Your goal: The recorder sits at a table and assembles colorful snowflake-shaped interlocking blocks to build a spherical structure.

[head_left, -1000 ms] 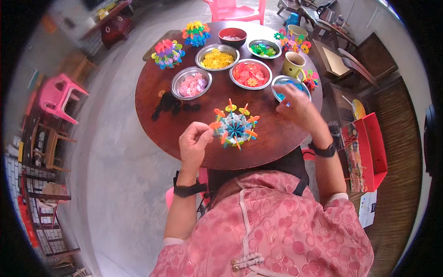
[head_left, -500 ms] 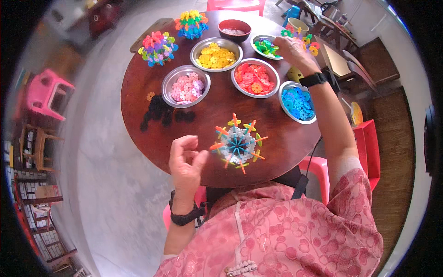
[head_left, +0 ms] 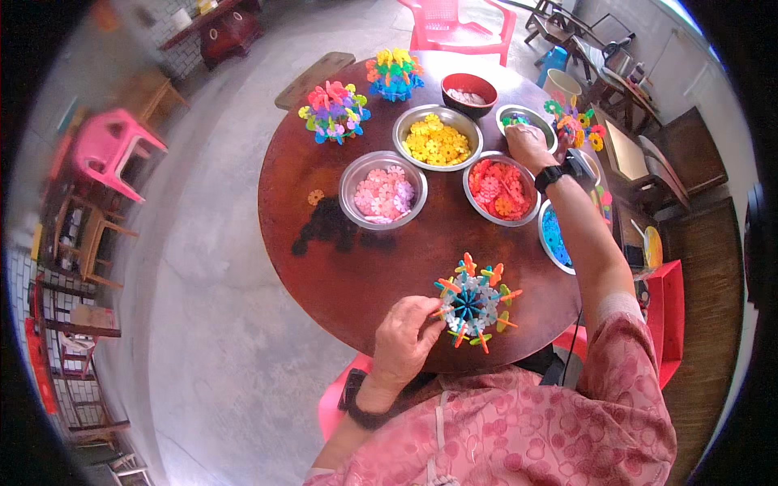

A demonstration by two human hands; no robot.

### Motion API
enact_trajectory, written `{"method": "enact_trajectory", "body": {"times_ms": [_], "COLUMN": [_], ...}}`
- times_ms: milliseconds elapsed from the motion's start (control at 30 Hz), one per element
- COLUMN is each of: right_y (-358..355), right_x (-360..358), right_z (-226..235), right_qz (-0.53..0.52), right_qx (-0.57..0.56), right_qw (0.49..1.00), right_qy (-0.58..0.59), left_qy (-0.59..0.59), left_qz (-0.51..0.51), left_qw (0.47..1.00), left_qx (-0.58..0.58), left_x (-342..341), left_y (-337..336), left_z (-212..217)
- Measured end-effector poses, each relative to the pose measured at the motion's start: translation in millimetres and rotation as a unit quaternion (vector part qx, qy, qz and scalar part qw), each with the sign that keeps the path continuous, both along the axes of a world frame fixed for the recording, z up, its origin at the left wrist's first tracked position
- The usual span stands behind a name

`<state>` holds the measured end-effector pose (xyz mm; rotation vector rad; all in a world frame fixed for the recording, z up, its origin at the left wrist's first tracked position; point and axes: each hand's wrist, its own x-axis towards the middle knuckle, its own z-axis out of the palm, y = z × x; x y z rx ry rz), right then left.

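Note:
A round assembly of interlocking plastic flower discs (head_left: 478,306), white and blue in the middle with orange and yellow-green discs sticking out, stands near the table's front edge. At its left side my left hand (head_left: 407,338) pinches an outer disc between thumb and fingers. My right hand (head_left: 528,146) reaches to the far right, its fingertips down in a metal bowl of green discs (head_left: 547,123). Those fingertips are hidden, so what they hold does not show. Beneath my right forearm, a bowl of blue discs (head_left: 554,235) is partly covered.
Metal bowls hold yellow discs (head_left: 438,139), red discs (head_left: 498,190) and pink discs (head_left: 381,194). A red-and-black bowl (head_left: 468,93) stands behind. Two finished-looking disc balls (head_left: 334,113) sit at the far left of the round table (head_left: 340,279). One loose orange disc (head_left: 315,197) lies left.
The view has shifted, so the table appears lower and farther right. My left hand has closed on the assembly's edge. My right hand has lowered into the green discs' bowl.

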<state>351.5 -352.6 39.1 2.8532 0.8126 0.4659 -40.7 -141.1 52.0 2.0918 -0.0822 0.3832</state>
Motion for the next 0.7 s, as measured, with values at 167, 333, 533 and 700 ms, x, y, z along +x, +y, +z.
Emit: {"method": "enact_trajectory", "body": {"times_ms": [167,333,533,700], "right_y": [-2,-7,5,23], "right_x": [-1,-25,-90,-181], "right_z": [15,45,87,109], "right_qz": [-0.044,0.004,0.084,0.202], "right_qx": [-0.016,0.008,0.055,0.081], "right_qw": [0.999,0.991,0.988,0.971], "right_qy": [-0.022,-0.130,-0.121,-0.097], "left_qy": [-0.026,-0.042,-0.020,-0.055], "left_qz": [-0.011,0.028,0.037,0.062], "left_qw": [0.999,0.998,0.998,0.996], "left_qx": [0.015,0.046,0.038,0.045], "left_x": [-1,0,-3,0], "left_y": [-1,-6,-13,-6], "left_z": [0,6,4,5]}}
